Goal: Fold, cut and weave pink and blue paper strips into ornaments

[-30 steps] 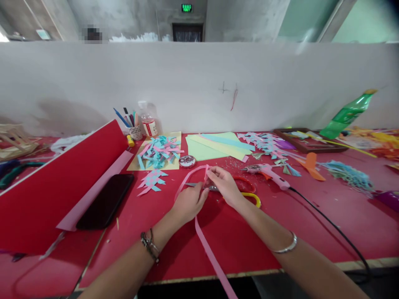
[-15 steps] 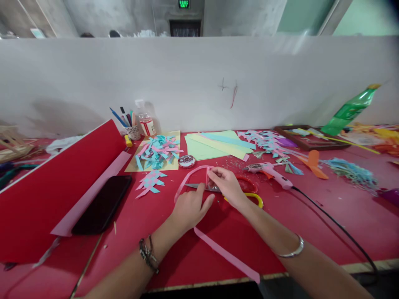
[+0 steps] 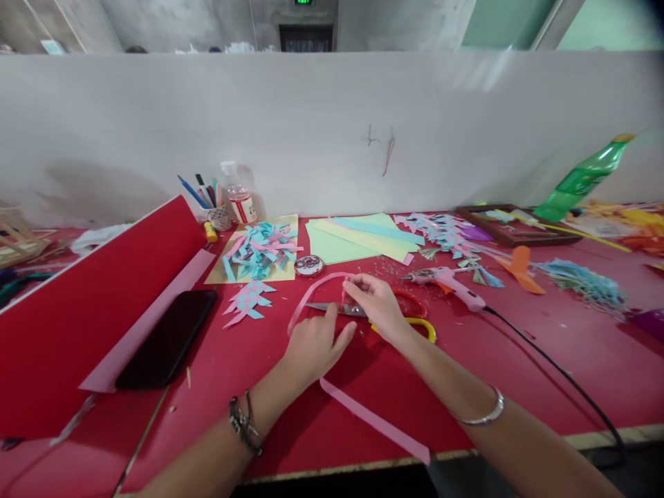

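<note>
A long pink paper strip (image 3: 376, 418) curves up from the table's front edge, passes beneath my left hand (image 3: 314, 346) and arcs over to my right hand (image 3: 378, 304). The right thumb and fingers pinch its folded end. My left thumb and index finger are spread, the index pointing at that end; the other fingers curl around the strip, partly hidden. Scissors (image 3: 422, 330) with red and yellow handles lie just beyond and under the hands, blades pointing left. To the left rests a woven pink-and-blue paper piece (image 3: 250, 299).
Cut strips (image 3: 262, 247) pile on yellow paper. A round tin (image 3: 308, 265), coloured sheets (image 3: 353, 238) and a glue gun (image 3: 451, 282) with its cord surround the hands. A phone (image 3: 166, 339) lies left beside a red board (image 3: 104, 311). A green bottle (image 3: 584, 180) leans at right.
The view has tilted and shifted slightly, so everything sits a little higher and further left. Both hands keep nearly the same pose; the pinched strip end looks narrower, turned slightly.
</note>
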Available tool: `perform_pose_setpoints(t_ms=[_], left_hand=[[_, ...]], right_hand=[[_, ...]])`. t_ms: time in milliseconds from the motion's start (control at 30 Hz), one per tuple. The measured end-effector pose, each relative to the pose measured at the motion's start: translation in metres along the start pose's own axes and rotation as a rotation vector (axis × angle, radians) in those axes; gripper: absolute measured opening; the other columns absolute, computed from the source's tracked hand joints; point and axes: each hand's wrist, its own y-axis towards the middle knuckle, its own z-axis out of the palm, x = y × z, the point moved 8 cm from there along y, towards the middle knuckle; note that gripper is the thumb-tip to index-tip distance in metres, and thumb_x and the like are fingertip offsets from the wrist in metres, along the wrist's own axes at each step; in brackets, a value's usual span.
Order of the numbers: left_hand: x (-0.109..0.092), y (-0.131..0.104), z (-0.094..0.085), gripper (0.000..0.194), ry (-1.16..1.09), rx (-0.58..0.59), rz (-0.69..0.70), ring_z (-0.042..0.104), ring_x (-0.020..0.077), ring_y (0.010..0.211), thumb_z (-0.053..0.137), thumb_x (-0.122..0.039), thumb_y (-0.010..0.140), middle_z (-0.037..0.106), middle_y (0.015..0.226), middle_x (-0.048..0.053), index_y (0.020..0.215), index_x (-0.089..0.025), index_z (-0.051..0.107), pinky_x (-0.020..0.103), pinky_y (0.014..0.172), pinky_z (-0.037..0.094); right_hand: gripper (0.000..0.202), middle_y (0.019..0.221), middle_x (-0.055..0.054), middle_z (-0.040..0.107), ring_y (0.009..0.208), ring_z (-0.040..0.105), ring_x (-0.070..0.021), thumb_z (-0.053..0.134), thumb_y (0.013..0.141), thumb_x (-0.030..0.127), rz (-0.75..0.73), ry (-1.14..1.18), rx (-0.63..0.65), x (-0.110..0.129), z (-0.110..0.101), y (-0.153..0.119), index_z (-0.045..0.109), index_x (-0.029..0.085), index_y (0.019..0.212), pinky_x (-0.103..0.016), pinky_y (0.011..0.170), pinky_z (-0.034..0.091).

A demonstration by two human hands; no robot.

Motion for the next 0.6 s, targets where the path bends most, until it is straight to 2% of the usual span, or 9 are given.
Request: perform_pose_setpoints(t_ms=[167,267,400,600], left_hand=[[0.004,0.001,-0.001,0.042,-0.119,-0.032,-0.007,0.061,0.0208,0.069,0.019,-0.046,0.086,0.064,0.072,0.005,0.106,-0.019,0.044,0.025,0.052,0.036],[0.007,0.002,-0.005,0.037,-0.25,-0.061,-0.007,0.058,0.0166,0.062,0.022,-0.044,0.086,0.061,0.067,0.002,0.093,-0.019,0.049,0.023,0.05,0.032],[0.009,0.003,-0.015,0.03,-0.453,-0.153,0.019,0.052,0.0125,0.057,0.029,-0.038,0.086,0.056,0.061,-0.002,0.074,-0.019,0.049,0.022,0.051,0.03],[0.012,0.009,-0.013,0.033,-0.771,-0.159,0.059,0.05,0.0111,0.059,0.029,-0.034,0.086,0.054,0.062,-0.002,0.067,-0.017,0.05,0.021,0.058,0.035]], right_hand=[[0.016,0.054,0.004,0.05,0.051,0.047,-0.01,0.055,0.069,0.034,0.051,0.058,0.018,-0.003,0.002,-0.001,0.05,0.019,0.065,-0.022,0.05,0.038],[0.013,0.054,0.005,0.047,0.05,0.045,-0.0096,0.052,0.069,0.03,0.052,0.054,0.055,-0.003,0.007,-0.003,0.047,0.019,0.063,-0.022,0.048,0.037],[0.018,0.05,0.006,0.041,0.047,0.039,-0.0082,0.048,0.07,0.026,0.028,0.028,0.149,-0.004,0.018,-0.006,0.042,0.019,0.054,-0.021,0.046,0.032],[0.021,0.05,0.006,0.039,0.047,0.036,-0.0082,0.046,0.075,0.031,0.007,0.012,0.242,-0.001,0.026,-0.009,0.045,0.019,0.057,-0.021,0.047,0.028]])
